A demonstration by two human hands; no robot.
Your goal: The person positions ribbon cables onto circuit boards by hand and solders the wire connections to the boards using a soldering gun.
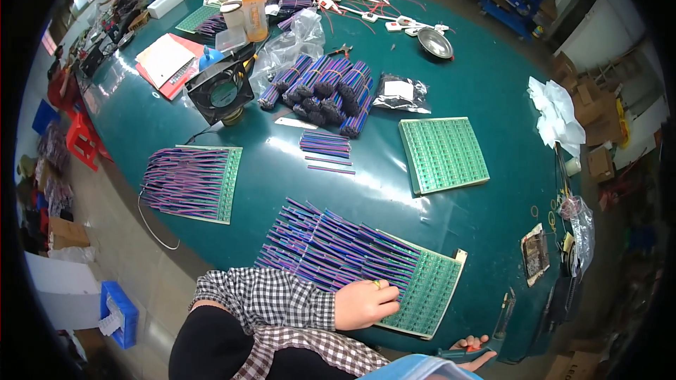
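Left hand [366, 304] is resting, grip unclear, on thin purple-blue wires [338, 243] across gridded green rectangular panel [434, 288]; right hand [480, 361] is gripping teal tool [456, 356] lower-right of panel.

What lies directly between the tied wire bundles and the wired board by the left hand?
In the head view: a small pile of loose wires, two single wires, then bare tabletop before the wired board.
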